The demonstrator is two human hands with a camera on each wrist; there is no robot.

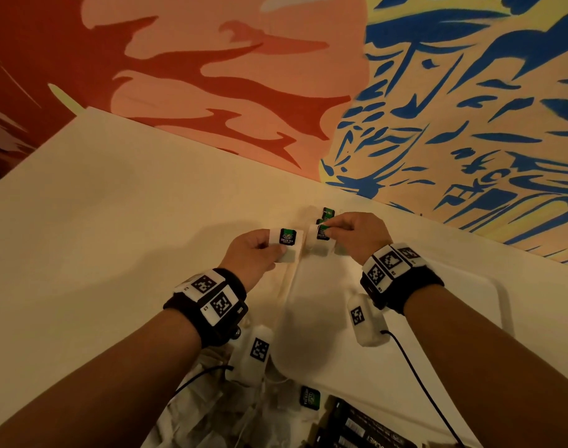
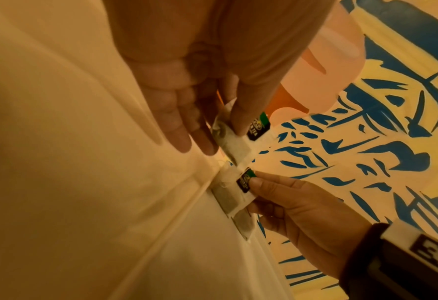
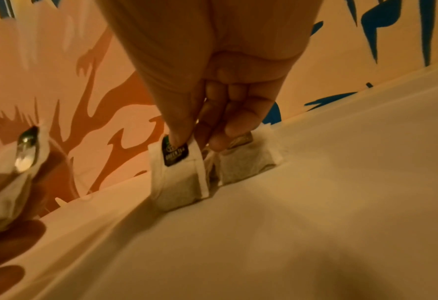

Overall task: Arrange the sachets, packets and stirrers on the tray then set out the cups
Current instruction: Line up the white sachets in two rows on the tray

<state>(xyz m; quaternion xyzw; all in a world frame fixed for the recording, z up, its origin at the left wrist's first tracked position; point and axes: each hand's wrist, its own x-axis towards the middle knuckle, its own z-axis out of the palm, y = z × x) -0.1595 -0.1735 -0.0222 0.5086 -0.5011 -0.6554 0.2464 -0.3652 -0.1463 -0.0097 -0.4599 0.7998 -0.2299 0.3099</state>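
Two tea bags (image 1: 323,218) behind right hand (image 1: 357,236)

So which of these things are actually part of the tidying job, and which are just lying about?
Part of the job:
- white tray
- green tea bag held in the left hand
- green tea bag that the right hand stands in the tray
- tea bags already standing behind it
- loose pile of tea bags
- dark packets

Just there:
- painted wall
- white tabletop
- wrist bands
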